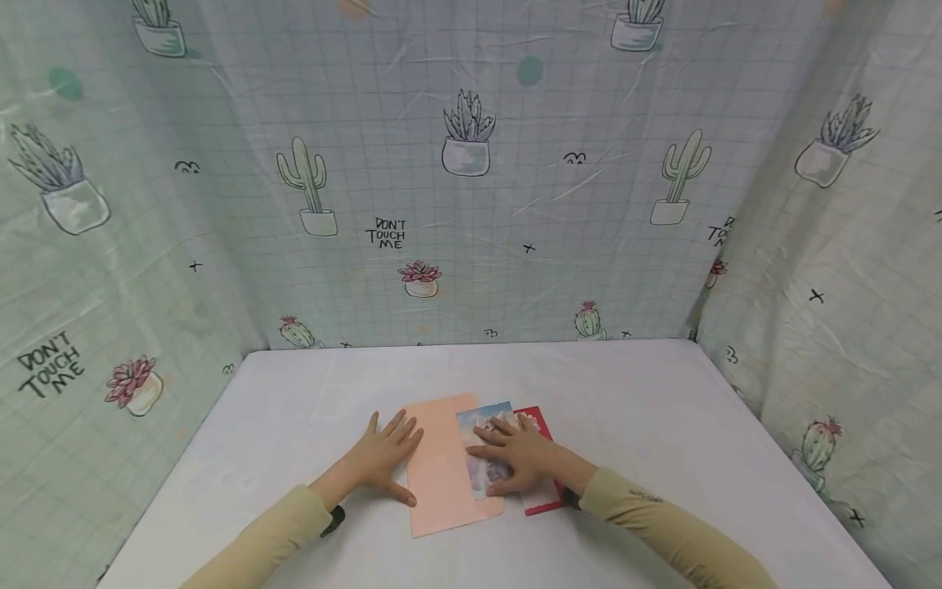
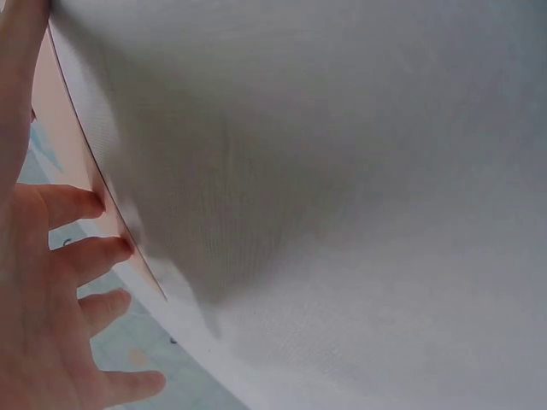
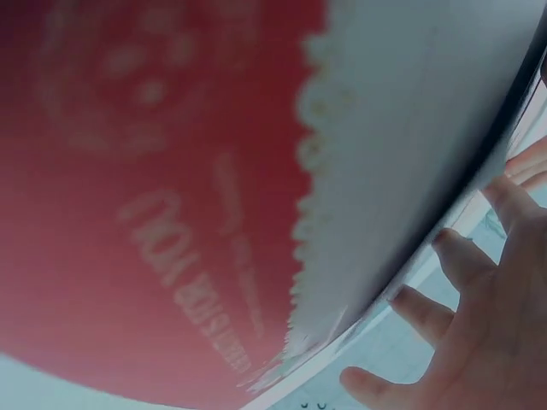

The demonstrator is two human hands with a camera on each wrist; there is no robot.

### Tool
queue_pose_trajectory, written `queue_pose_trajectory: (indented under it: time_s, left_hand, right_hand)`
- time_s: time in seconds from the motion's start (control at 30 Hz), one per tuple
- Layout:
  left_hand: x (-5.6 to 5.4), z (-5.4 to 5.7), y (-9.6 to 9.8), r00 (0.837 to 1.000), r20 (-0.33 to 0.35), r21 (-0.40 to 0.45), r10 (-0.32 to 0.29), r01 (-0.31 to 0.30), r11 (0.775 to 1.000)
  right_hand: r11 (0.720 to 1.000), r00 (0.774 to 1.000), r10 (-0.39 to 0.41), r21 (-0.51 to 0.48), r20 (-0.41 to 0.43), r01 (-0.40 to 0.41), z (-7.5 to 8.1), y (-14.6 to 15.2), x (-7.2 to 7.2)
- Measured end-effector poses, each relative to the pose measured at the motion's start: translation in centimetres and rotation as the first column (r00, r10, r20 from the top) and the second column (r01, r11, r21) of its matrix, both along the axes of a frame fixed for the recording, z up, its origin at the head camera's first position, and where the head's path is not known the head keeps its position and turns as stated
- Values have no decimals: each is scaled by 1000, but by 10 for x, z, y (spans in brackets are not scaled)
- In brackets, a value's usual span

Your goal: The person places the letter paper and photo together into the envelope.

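Left hand [image 1: 388, 456] spread at the peach card's [image 1: 441, 474] left edge, right hand [image 1: 518, 454] spread over the picture card [image 1: 474, 417], and neither pinching! The picture card overlaps peach on the left and the red card [image 1: 545, 509] on the right: overlap made, edges unaligned as yet. Around them, white table [image 1: 625, 393]; beyond, cactus-print cloth [image 1: 368, 106] ("DON'T TOUCH ME", it reads), left, right and far.

The sleeved left forearm [image 1: 261, 532] angles in, the sleeved right forearm [image 1: 666, 523] slants in opposite! Left hand [image 1: 383, 460] palm down, fingers [image 2: 92, 259] fanned forward, thumb [image 1: 400, 492] stuck out toward its partner. Right hand [image 1: 522, 455] palm down too, fingers splayed, pointing across at the left, a gap between the two.
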State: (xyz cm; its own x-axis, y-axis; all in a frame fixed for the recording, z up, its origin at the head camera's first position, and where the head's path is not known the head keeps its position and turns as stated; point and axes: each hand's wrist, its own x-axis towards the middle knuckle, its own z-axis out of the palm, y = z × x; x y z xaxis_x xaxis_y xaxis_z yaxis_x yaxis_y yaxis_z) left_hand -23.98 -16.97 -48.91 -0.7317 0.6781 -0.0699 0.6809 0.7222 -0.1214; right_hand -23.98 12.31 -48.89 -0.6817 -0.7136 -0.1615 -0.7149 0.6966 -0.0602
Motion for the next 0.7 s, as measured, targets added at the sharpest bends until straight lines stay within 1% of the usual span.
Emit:
queue_pose_trajectory:
  time_s: [0.1,0.2,0.4,0.6,0.7]
  left_hand:
    - [0,0,0,1000,1,1,2,-2,1000]
    - [1,2,0,1000,11,4,8,-8,1000]
    - [3,6,0,999,41,24,18,-19,1000]
    - [2,4,-1,999,36,34,14,-15,999]
    - [1,2,-1,999,43,46,10,-12,999]
  right_hand:
    - [1000,1000,-9,12,1,9,-1,-2,0]
    - [1000,1000,-11,12,10,11,2,-3,0]
    - [1000,1000,6,8,15,-6,5,-5,0]
    - [1000,1000,-2,18,31,2,9,-8,3]
    - [999,999,19,30,28,-20,10,-8,5]
